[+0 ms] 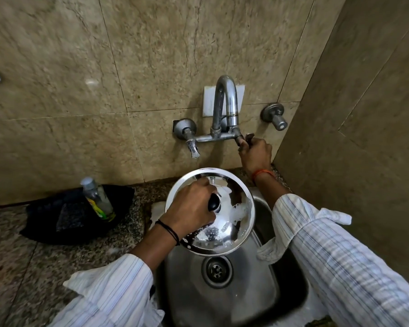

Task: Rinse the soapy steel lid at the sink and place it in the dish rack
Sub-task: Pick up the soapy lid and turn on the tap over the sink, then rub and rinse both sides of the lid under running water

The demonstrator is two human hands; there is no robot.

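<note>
Beige marble-look wall tiles [80,67] rise behind a speckled granite counter [7,251], where a black cloth [45,223] lies at the left with a dark scrub pad [69,217] on it and a clear plastic bottle with a yellow-green label [98,199] leaning among its folds. Further right, the person's left hand [189,206], a black thread around its wrist, has its fingers curled tight around the black knob [213,203] of the round shiny steel lid [232,230]. That lid is held tilted over the back of the stainless steel sink [265,300], above the drain [216,270], with white suds clinging to its surface. Above it a curved chrome wall tap [224,105] arches out from the tiles. To the right, the right hand [254,153], an orange thread at the wrist, is closed around the tap's right-hand valve handle [248,138]. Both forearms wear rolled-up striped white sleeves [340,256].
</note>
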